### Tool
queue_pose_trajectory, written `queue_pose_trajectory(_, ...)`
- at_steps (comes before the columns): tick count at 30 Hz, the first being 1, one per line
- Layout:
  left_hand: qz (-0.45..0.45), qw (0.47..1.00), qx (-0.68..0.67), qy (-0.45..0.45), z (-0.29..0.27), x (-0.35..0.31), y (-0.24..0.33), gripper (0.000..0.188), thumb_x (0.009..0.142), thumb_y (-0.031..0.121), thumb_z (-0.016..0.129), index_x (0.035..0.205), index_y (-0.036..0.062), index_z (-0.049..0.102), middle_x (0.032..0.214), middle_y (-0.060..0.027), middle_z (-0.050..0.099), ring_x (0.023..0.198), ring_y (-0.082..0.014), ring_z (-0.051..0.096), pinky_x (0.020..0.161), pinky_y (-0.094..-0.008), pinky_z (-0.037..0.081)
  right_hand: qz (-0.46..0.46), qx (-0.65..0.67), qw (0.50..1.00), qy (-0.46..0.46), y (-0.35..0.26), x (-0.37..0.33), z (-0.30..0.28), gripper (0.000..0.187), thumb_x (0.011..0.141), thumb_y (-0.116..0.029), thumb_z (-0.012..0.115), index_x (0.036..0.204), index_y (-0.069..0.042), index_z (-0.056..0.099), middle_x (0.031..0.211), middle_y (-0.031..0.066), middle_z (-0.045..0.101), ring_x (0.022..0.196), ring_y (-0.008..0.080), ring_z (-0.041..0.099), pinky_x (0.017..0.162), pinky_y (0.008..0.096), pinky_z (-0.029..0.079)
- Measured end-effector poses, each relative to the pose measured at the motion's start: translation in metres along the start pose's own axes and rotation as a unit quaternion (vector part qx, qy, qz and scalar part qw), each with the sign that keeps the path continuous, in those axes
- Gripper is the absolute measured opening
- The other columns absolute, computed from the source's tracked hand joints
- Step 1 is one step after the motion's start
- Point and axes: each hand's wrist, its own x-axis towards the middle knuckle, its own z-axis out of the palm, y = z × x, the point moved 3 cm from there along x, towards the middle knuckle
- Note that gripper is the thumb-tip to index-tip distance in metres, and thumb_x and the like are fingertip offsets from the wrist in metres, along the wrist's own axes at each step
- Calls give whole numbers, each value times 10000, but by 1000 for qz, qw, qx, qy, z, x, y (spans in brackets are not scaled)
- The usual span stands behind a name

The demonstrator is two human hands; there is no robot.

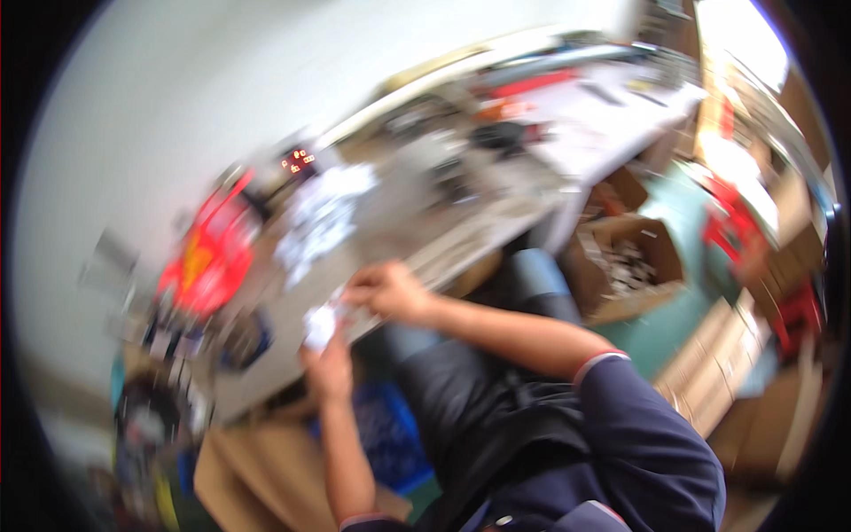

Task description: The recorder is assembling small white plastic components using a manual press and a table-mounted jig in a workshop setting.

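Observation:
My left hand (330, 368) is closed around a small white object (320, 327), too blurred for its kind to show. It is held up over the near edge of the workbench (417, 257). My right hand (390, 291) comes in beside it from the right, with fingers pinched together close to the object's upper side. What sits between those fingertips, if anything, cannot be made out. Just beyond both hands, a heap of similar-looking white pieces (321, 217) lies on the bench.
A red plastic bag (211, 253) and a device with a lit red display (299, 161) stand behind the heap. Below the bench are a blue crate (390, 443) and a brown cardboard flap (257, 479). An open carton of small pieces (629, 266) sits at right.

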Motion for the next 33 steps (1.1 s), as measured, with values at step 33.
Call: queue_pose_trajectory(33,78,908,7,-411,257,-16,-10,113,900,-27,597,990,-72,648,774,-88,642,761,-129,606,689,-329,493,-67,-104,948,293,106,-141,-199,267,941,-230,678,885,30,677,695,93,627,647,133,558,610,324,471)
